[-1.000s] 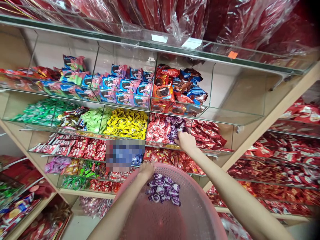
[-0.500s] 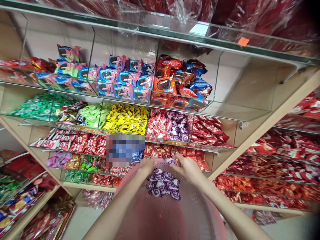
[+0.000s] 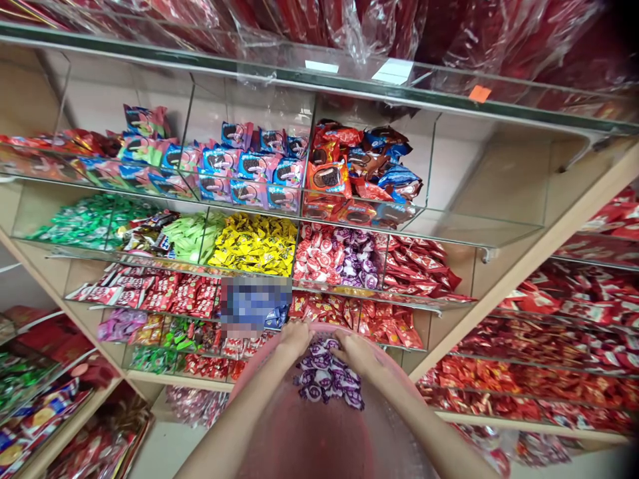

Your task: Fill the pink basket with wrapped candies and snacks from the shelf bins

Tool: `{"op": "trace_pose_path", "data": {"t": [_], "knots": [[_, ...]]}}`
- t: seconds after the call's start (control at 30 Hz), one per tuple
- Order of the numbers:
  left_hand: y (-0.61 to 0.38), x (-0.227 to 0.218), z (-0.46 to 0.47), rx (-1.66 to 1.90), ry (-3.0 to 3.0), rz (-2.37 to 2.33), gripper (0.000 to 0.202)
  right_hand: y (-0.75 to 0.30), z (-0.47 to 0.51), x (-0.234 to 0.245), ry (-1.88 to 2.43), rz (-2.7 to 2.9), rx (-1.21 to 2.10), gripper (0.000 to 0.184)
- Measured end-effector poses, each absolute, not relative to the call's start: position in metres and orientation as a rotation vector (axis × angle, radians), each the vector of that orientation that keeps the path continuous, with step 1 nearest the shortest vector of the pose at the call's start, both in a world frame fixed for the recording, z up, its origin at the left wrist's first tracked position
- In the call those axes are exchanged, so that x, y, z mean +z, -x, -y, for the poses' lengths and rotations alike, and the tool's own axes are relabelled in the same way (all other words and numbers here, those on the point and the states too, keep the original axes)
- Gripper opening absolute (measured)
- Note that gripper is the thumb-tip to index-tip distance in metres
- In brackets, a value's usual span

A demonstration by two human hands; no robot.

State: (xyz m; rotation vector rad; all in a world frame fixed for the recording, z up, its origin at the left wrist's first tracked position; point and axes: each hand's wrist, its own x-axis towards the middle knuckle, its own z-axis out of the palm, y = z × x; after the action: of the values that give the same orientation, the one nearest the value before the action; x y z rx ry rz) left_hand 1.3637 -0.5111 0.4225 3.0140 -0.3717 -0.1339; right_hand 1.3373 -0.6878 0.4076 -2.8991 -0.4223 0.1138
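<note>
Since only the left hand (image 3: 295, 340) visibly grips the rim of the pink basket (image 3: 319, 442), a slackened hold could tip it and scatter the purple candies (image 3: 325, 379). The right hand (image 3: 351, 352), fingers curled at the heap (whether around a candy, cannot tell), might also nudge pieces loose. Candies: small, purple-and-white wrappers, crinkled, clustered inside the basket toward its far side, lower wall bare.

The bare left hand (image 3: 295, 339) grips the round pink plastic basket (image 3: 319, 446) at its far rim, the bare right hand (image 3: 353, 350) bent inside
</note>
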Motion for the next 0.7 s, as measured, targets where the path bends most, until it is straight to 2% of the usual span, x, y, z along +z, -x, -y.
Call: {"op": "trace_pose_path", "data": {"t": [0.17,0.27,0.5,0.7], "knots": [[-1.365,0.42,0.511,-0.11,-3.015,0.384,0.038,-1.326,0.686,0.423,2.924,0.463,0.002,0.032],[-1.367,0.417,0.511,-0.102,-3.026,0.394,0.039,-1.319,0.681,0.461,2.904,0.467,-0.145,0.032],[-1.366,0.419,0.512,-0.139,-3.043,0.376,0.041,-1.341,0.676,0.552,2.671,0.483,-0.737,0.032],[-1.362,0.425,0.511,-0.155,-3.009,0.358,0.039,-1.372,0.695,0.561,2.751,0.3,-0.836,0.029]]}}
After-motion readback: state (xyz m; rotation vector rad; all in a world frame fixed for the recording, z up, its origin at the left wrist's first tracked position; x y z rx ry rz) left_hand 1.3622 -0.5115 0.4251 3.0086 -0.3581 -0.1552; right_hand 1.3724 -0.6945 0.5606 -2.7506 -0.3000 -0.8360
